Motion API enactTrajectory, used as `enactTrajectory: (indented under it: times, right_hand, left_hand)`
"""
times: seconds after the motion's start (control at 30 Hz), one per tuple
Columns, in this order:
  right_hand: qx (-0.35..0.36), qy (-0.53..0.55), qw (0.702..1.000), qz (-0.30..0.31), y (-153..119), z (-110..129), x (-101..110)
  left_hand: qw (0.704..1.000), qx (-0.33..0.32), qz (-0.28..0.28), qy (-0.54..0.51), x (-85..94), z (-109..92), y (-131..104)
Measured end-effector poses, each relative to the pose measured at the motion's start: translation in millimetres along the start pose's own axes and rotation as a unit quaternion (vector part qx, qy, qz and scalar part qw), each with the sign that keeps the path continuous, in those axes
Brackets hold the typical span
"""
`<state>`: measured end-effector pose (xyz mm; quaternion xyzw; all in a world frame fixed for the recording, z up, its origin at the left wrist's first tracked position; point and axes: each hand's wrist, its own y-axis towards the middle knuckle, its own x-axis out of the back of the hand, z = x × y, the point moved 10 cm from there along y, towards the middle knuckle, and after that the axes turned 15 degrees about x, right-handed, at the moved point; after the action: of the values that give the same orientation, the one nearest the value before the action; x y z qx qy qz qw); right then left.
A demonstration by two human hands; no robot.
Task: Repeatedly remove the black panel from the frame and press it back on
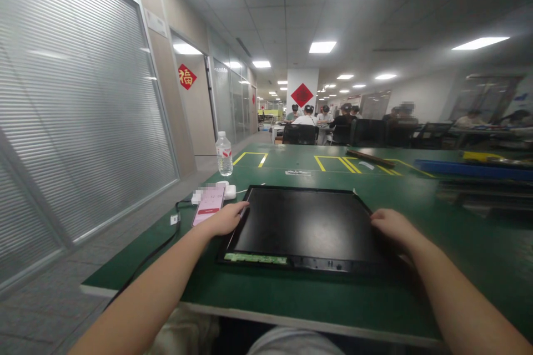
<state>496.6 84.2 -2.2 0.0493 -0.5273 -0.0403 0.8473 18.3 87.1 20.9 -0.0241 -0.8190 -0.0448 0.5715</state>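
Note:
A black flat display panel (306,222) lies on the green table in front of me. A strip of green circuit board (256,259) shows along its near edge, toward the left. My left hand (228,218) is closed on the panel's left edge, thumb on top. On the opposite side my right hand (391,224) grips the right edge, its fingers curled around the frame. The undersides of both hands' fingers are hidden.
Left of the panel are a phone (209,205), a white power adapter (229,192), a black cable (178,222) and a water bottle (224,154). Yellow tape marks the green table (291,299). A dark bar (370,158) and blue tray (474,170) lie farther back. People sit beyond.

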Motion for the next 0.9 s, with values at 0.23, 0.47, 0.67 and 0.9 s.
enactTrajectory:
  times: [0.23,0.47,0.67,0.9]
  right_hand:
    - [-0.014,-0.029,0.999,-0.014,-1,1,0]
    - [-0.033,-0.035,0.998,-0.037,0,-11,4]
    - [-0.050,-0.022,0.998,-0.027,-3,-9,6]
    - [-0.042,0.002,0.999,-0.030,-3,-3,5]
  left_hand:
    - [0.999,0.018,-0.005,-0.032,-1.4,8,3]
    - [0.954,0.071,0.067,-0.285,-3.3,5,4]
    - [0.844,0.178,0.077,-0.500,1.4,7,-3]
    - [0.767,0.261,0.102,-0.577,-12.8,17,-4]
